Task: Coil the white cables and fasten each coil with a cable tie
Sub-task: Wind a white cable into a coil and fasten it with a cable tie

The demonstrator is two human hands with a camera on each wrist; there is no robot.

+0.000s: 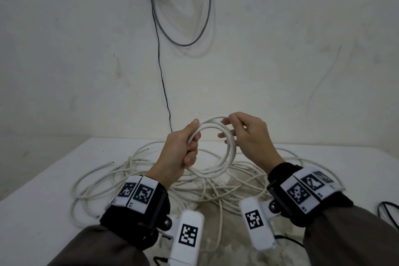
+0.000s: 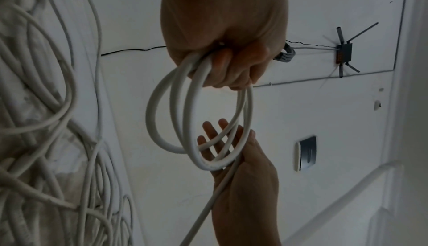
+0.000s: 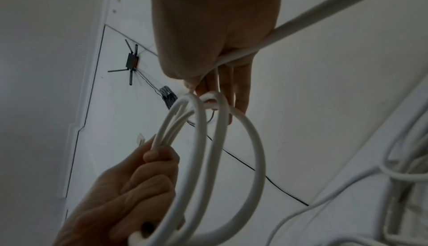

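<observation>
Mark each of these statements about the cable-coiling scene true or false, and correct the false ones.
1. The left hand grips the white coil. True.
2. The coil lies flat on the table. False: both hands hold it up above the table.
3. Loose white cable is piled on the table beneath the hands. True.
4. A cable tie already binds the coil. False: none is visible on it.
5. The right hand rests empty on the table. False: its fingers touch the coil's far side.
</observation>
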